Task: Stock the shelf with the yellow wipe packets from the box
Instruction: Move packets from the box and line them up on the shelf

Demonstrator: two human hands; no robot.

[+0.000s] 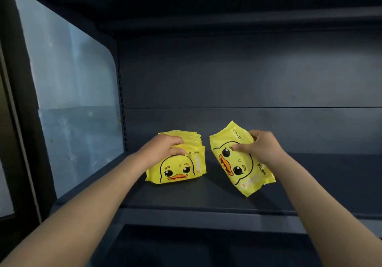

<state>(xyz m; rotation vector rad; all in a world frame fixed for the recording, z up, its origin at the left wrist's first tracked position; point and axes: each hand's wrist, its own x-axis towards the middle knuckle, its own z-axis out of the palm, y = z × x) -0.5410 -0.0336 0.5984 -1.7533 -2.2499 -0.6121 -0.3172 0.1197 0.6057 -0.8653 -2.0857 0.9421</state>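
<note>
Pinching one yellow packet (237,163) in the right hand (262,147), long side tipped, top end leaning toward the left hand (163,149), gripping the row of packets (179,169) there on the shelf (206,194), likely standing the new one just beside.

Dark shelf (206,192) w/ yellow wipe packets (177,169) standing, left.

Yellow duck-face packets (177,168), dark grey shelf (186,192)
</note>
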